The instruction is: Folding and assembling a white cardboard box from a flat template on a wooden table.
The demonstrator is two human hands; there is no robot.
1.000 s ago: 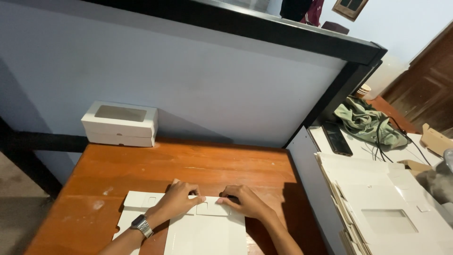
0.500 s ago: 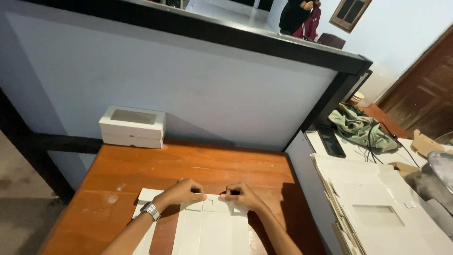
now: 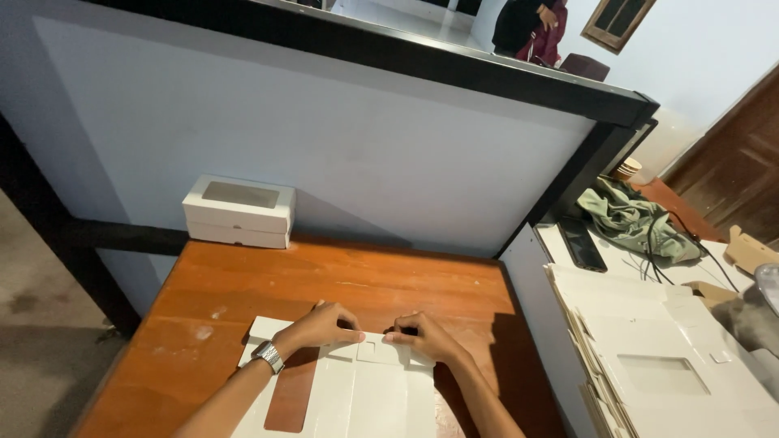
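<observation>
A single head-worn camera looks down and forward over the table [image 3: 243, 300], facing the partition wall [image 3: 324, 154] behind it. The hands sit close at the lower frame edge. With only one view, no scene area is shared.

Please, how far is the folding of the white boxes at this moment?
Done: one finished white window box stands at the table's far left corner. In hand: a flat white box blank lies on the wooden table; the left hand and right hand press its top flap. Left: it is not yet folded up, and a stack of flat blanks waits on the right.
</observation>
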